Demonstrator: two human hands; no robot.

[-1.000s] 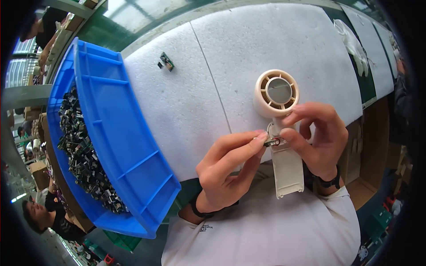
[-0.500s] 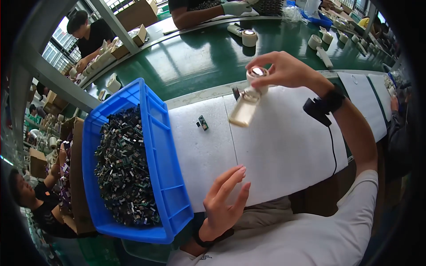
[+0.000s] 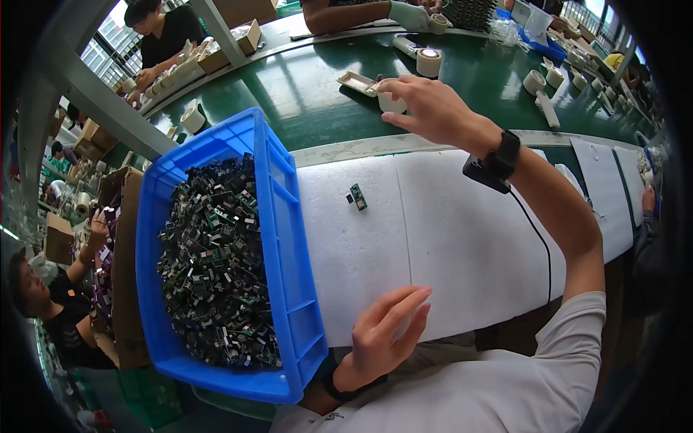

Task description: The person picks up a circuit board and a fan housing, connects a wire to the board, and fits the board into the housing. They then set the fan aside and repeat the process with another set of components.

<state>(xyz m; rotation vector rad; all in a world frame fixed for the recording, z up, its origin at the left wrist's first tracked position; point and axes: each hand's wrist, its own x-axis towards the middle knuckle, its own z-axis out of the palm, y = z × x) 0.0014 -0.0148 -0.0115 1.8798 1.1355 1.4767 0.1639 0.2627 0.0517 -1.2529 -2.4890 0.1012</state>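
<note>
My right hand (image 3: 429,110) reaches over the green belt, with thumb and fingers about the round head of a cream plastic device (image 3: 390,99). The open, shell-like handle of that device points left along the belt, and my fingers partly hide the head. My left hand (image 3: 386,333) hovers over the near edge of the white foam sheet (image 3: 469,245), fingers stretched out and holding nothing. On the sheet lies a small green circuit board (image 3: 359,198) with a dark component at its side.
A blue crate (image 3: 294,267) heaped with small circuit boards (image 3: 213,267) stands at left. More cream devices (image 3: 429,63) rest on the green belt (image 3: 317,108). A co-worker's gloved hand (image 3: 409,15) is across the belt. A black cable (image 3: 538,234) hangs from my right wrist.
My right hand has carried the cream device left and away from me, from above the foam sheet to the green belt. The view has shifted slightly; my left hand keeps its stretched-out pose.
</note>
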